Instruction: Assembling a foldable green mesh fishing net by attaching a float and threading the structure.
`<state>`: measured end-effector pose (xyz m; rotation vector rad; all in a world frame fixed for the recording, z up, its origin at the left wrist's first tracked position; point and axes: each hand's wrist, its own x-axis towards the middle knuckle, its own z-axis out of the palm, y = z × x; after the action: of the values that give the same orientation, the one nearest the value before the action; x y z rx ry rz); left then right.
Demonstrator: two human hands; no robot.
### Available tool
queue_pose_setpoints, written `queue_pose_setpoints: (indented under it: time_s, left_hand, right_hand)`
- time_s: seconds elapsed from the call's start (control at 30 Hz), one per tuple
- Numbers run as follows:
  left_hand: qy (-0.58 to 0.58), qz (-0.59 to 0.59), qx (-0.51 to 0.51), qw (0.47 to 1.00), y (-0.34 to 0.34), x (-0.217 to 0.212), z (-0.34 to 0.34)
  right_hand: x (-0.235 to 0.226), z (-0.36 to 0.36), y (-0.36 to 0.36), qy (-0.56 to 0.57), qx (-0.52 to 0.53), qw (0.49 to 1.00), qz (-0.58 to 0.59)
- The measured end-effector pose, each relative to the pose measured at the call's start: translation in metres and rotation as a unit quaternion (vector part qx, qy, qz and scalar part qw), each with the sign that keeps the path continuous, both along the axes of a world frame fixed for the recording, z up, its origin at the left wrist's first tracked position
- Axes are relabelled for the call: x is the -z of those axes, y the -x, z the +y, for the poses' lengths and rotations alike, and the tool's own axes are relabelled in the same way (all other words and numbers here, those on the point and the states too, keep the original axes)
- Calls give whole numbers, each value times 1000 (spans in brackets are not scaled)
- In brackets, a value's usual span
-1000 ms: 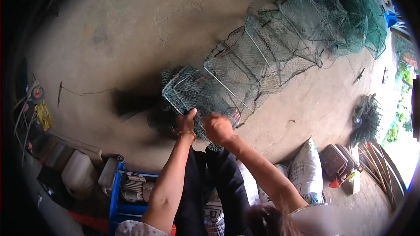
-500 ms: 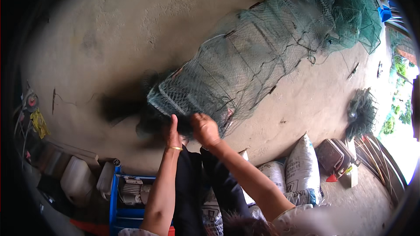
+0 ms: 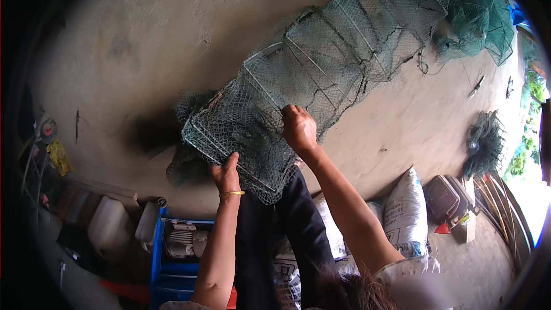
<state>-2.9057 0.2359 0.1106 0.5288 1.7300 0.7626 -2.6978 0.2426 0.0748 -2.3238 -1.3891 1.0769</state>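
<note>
A long green mesh fishing trap (image 3: 338,63) with rectangular wire frames stretches from in front of me up to the top right across the concrete floor. My left hand (image 3: 225,173), with a gold bangle on the wrist, grips the near end's lower frame. My right hand (image 3: 298,128) is closed on the netting and a frame wire farther along, on the trap's upper side. The near end is lifted off the floor and its frames are bunched together. A darker heap of netting (image 3: 186,163) lies under that end.
A blue frame holding a motor (image 3: 178,241) and white plastic canisters (image 3: 109,227) sit at lower left. White sacks (image 3: 404,212) lie at lower right, with boxes (image 3: 450,201) beyond. A dark bundle of net (image 3: 485,143) rests at right, a bigger green net pile (image 3: 476,17) at top right.
Both hands have pulled the trap's near end closer and higher. My right hand moved up along the netting, and more frames are gathered at the near end.
</note>
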Motion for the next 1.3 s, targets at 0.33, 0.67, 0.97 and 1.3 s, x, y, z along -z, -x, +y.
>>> queue_pose_setpoints:
  time_s: [0.33, 0.67, 0.97, 1.3]
  left_hand:
    - [84, -73, 9, 994, -14, 18, 11]
    - [42, 63, 48, 996, 2, 36, 14]
    - [33, 60, 43, 997, 31, 49, 6]
    - [88, -108, 34, 990, -7, 19, 8]
  right_hand:
    - [-26, -54, 72, -63, 27, 983, 172]
    - [-31, -11, 18, -74, 73, 994, -35]
    - [-9, -15, 9, -72, 37, 996, 29]
    - [-48, -51, 76, -29, -88, 985, 148]
